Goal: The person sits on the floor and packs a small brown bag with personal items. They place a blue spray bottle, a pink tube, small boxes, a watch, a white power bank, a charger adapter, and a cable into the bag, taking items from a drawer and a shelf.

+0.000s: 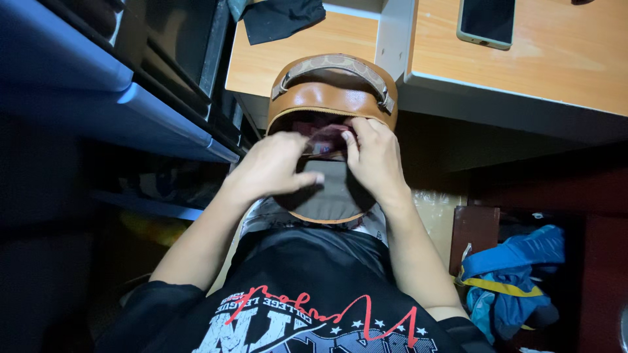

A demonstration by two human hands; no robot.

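Black printed shirt [307,294] fills the foreground; above it, on the lap, lies an unzipped brown leather bag [330,91]. Left hand [271,167] rests loosely on its grey lining flap [330,193]; right hand [374,157] pinches a reddish item [324,140] inside the opening. Beyond, a phone [486,23] lies on the wooden desk [556,59]

Black short-sleeved T-shirt [307,294], white block lettering, red script and small stars across chest, bare forearms
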